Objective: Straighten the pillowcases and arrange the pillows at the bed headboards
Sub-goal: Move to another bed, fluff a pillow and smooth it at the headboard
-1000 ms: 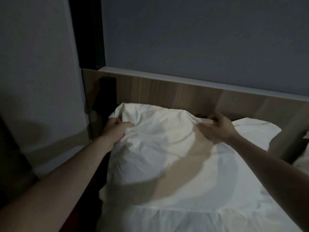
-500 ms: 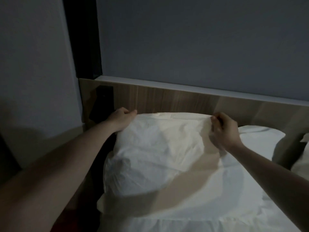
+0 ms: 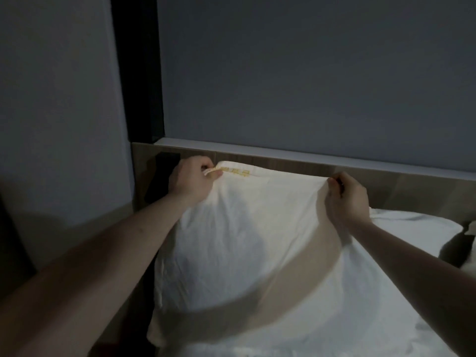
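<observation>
A white pillow in its pillowcase (image 3: 244,240) stands lifted against the wooden headboard (image 3: 412,186). My left hand (image 3: 192,180) pinches the case's top left corner, where yellow stitching (image 3: 235,171) shows along the hem. My right hand (image 3: 346,197) pinches the top right corner, and the upper edge is stretched between both hands. A second white pillow (image 3: 417,225) lies behind it to the right, partly hidden by my right forearm.
A grey wall rises above the headboard, with a dark vertical strip (image 3: 136,73) at the left corner. A black object (image 3: 161,179) sits on the headboard beside my left hand. The white sheet (image 3: 231,353) covers the bed below. Another pillow's edge (image 3: 471,228) shows far right.
Both hands have raised the pillowcase's top edge higher up the headboard and moved apart to its corners, pulling it taut. The yellow stitched hem has come into view.
</observation>
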